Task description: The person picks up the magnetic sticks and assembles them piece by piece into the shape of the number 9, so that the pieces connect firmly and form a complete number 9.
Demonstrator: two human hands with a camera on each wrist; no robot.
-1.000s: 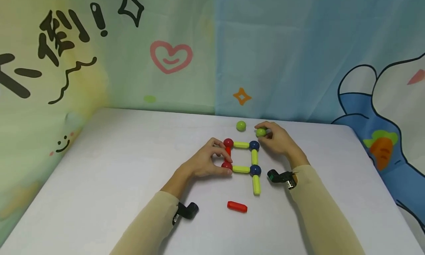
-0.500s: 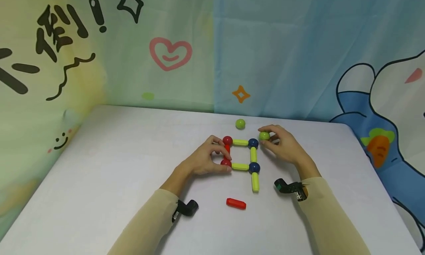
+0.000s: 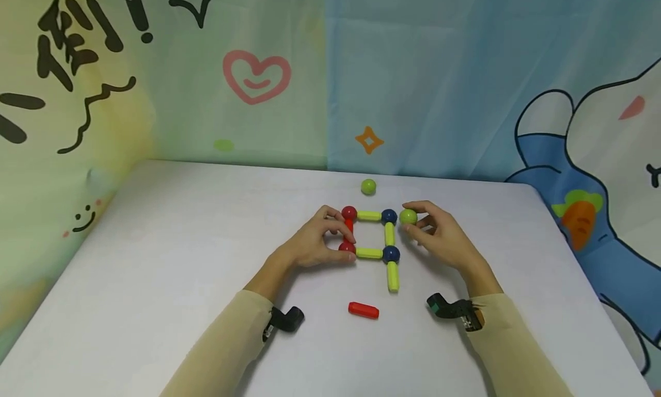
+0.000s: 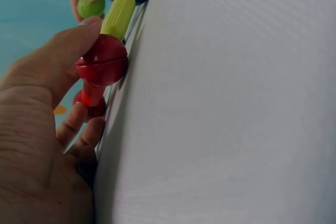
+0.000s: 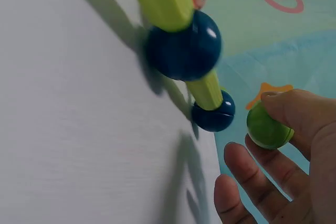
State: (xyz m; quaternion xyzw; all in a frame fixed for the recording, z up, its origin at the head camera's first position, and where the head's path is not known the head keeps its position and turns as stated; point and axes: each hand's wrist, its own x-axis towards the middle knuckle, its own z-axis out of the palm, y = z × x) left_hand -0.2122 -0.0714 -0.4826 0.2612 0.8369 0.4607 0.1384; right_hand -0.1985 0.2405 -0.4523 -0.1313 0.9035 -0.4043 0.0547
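Observation:
A square of sticks and balls lies on the table: a red stick (image 3: 349, 230) joins a far red ball (image 3: 349, 213) and a near red ball (image 4: 103, 60), and yellow-green sticks (image 3: 369, 253) run to two blue balls (image 3: 391, 254). One more yellow-green stick (image 3: 393, 277) extends from the near blue ball. My left hand (image 3: 322, 239) holds the square's left side, thumb on the near red ball and fingers about the red stick. Between thumb and fingers, my right hand (image 3: 439, 233) pinches a green ball (image 5: 269, 125), just right of the far blue ball and apart from it.
A second green ball (image 3: 368, 186) sits near the back edge of the white table (image 3: 206, 230). A loose red stick (image 3: 364, 310) lies in front of the square. A printed cloth (image 3: 413, 81) hangs behind the table.
My right hand, holding the green ball, has drawn back toward me from near the other green ball to beside the far blue ball. My left hand keeps its hold. The head view shifted slightly.

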